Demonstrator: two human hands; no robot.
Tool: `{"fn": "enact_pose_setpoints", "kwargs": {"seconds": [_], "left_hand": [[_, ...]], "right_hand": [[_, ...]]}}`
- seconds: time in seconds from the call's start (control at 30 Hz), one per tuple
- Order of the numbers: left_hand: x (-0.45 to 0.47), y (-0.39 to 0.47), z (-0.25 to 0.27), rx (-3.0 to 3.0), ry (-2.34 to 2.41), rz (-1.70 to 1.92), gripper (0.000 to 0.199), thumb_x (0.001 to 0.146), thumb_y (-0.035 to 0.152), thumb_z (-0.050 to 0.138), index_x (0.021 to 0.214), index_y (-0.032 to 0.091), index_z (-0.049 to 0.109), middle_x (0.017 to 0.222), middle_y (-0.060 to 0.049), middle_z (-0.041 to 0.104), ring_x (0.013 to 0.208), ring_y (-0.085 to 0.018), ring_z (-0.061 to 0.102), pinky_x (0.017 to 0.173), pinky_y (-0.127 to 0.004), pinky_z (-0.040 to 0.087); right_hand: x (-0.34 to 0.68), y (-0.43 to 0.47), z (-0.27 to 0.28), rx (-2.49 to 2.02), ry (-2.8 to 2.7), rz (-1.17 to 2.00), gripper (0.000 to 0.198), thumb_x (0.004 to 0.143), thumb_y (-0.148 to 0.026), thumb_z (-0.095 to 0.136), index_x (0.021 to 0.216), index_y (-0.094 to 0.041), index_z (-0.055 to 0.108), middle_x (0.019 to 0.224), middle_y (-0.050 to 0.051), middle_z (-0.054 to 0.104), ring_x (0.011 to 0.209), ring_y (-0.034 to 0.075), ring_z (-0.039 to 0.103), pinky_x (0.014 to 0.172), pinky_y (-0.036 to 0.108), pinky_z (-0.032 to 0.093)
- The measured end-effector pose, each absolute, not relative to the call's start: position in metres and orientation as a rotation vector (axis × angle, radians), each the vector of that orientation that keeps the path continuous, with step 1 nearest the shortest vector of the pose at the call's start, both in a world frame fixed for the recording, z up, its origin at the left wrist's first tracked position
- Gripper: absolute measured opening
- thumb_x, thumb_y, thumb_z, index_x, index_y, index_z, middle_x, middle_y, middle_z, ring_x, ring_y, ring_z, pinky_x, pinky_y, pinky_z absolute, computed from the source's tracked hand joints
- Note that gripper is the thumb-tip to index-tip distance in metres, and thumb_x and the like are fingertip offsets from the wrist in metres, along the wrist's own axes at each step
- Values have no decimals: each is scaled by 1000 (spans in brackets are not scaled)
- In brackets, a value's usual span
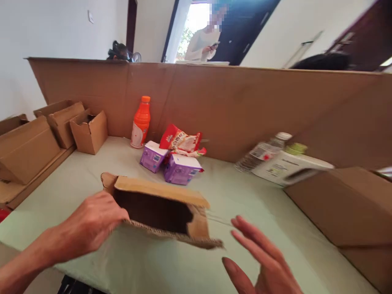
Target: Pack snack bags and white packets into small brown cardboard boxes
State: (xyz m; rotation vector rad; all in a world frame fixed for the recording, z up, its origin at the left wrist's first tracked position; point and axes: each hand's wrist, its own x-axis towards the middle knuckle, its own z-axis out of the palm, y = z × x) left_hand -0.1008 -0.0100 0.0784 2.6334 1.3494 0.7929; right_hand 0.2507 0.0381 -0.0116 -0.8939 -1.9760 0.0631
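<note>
A small cardboard box (162, 194) with its top open and a dark inside is in front of me over the table. My left hand (94, 220) grips its left end, thumb at the near edge. To the right of the box, apart from it, my right hand (260, 257) is open with fingers spread and nothing in it. Just beyond the box are two purple-and-white cartons (183, 169), with a red food packet (180, 139) behind them. An orange bottle (141, 122) stands upright farther left.
Several open cardboard boxes (29, 149) line the left side. A clear plastic bottle (257, 155) and a white jug (290, 165) lie at the right near a large cardboard box (346, 204). A tall cardboard wall (229, 110) closes off the back. A person (203, 43) stands beyond it.
</note>
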Motion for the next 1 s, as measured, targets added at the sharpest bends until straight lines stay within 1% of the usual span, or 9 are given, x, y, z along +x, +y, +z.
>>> {"fn": "enact_pose_setpoints", "kwargs": {"seconds": [0.1,0.2,0.3,0.37,0.47,0.6,0.73,0.83,1.0], "left_hand": [[-74,-9,80,2706,1190,738,25,96,3,42,91,19,60,74,0,60,71,-15,54,68,-29,43],[-67,-1,74,2733,1163,817,22,96,2,45,98,18,60,77,-1,63,73,-16,56,71,-31,45],[-69,7,63,2783,1216,952,26,94,2,49,111,18,60,88,-2,70,83,-17,63,91,-36,48],[-69,10,58,2812,1308,1032,27,93,1,51,113,18,60,94,-2,72,91,-17,66,108,-42,42],[-67,12,54,2831,1438,1122,25,92,2,55,110,18,62,92,-1,74,98,-17,68,117,-47,33],[-63,17,49,2771,1489,1236,24,92,0,56,106,18,62,88,1,74,98,-17,67,117,-48,33],[-64,26,43,2695,1482,1270,26,92,1,55,109,19,62,89,1,73,97,-16,67,116,-46,35],[-65,31,41,2670,1456,1273,27,92,1,54,109,20,62,88,2,72,94,-15,67,116,-43,34],[-62,34,39,2593,1458,1270,32,93,-3,46,106,22,61,92,1,70,86,-12,66,112,-41,36]], "right_hand": [[242,34,23,-735,-1989,88,57,91,-18,60,147,-23,50,157,12,45,141,34,46,112,55,41],[237,43,34,-607,-2254,8,37,88,-20,64,126,-17,64,133,14,67,126,31,60,107,49,45],[232,58,32,-601,-2265,11,21,88,-15,64,109,-19,65,110,10,77,108,26,70,98,44,51],[230,66,32,-625,-2230,48,14,90,-17,64,103,-21,65,110,10,77,107,26,70,95,44,53],[231,75,36,-633,-2222,130,8,92,-24,63,99,-23,68,118,11,75,109,28,70,92,44,55],[239,94,44,-740,-2024,318,20,98,-34,56,104,-25,72,129,12,71,116,27,68,91,40,58],[241,149,44,-1012,-1817,299,15,96,-32,58,99,-26,72,121,8,74,113,26,69,96,43,55],[232,206,37,-1104,-2104,264,22,91,-32,60,108,-24,72,119,9,75,115,28,68,102,49,51],[203,267,33,-1294,-2569,43,47,85,-27,66,132,-21,64,148,14,57,136,36,52,105,57,44]]}}
